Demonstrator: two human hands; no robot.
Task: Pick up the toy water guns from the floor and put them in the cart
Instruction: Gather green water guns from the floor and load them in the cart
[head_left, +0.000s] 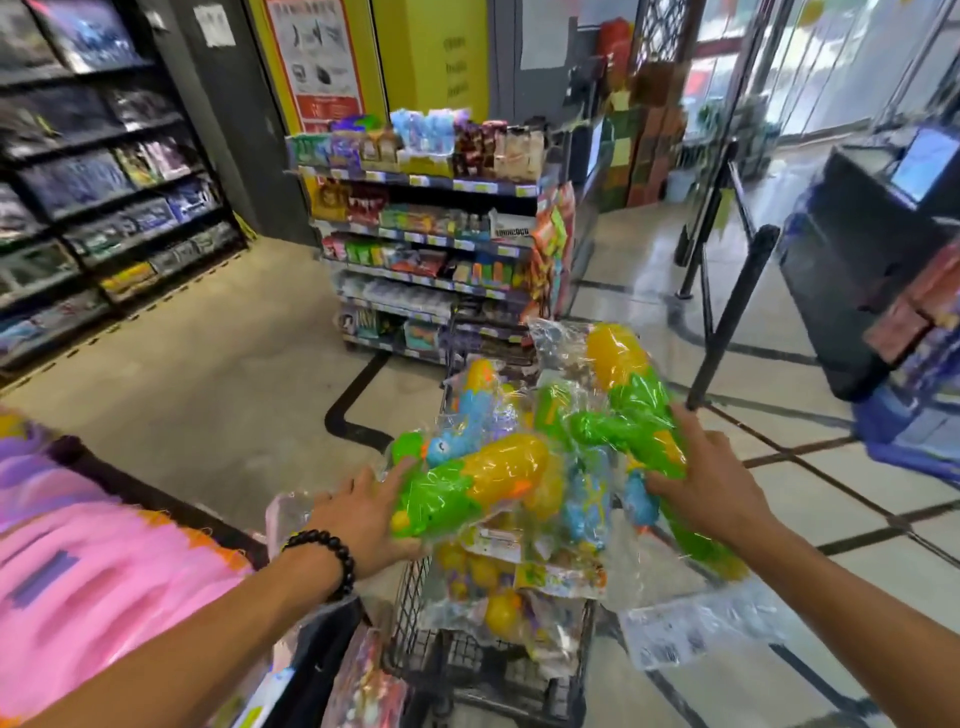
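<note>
Two bagged toy water guns, green and yellow in clear plastic, hang over the wire cart (410, 613). My left hand (363, 519), with a black bead bracelet at the wrist, holds the left water gun (467, 483) by its green end, fingers spread along it. My right hand (701, 478) grips the right water gun (628, 395) near its green body. Several more bagged water guns (498, 592) lie piled inside the cart beneath them.
A snack shelf unit (431, 249) stands just beyond the cart. Dark shelving (104, 197) lines the left wall. A black barrier post (732, 312) and a checkout counter (872, 249) are at the right. Pink and purple goods (78, 571) sit at my lower left.
</note>
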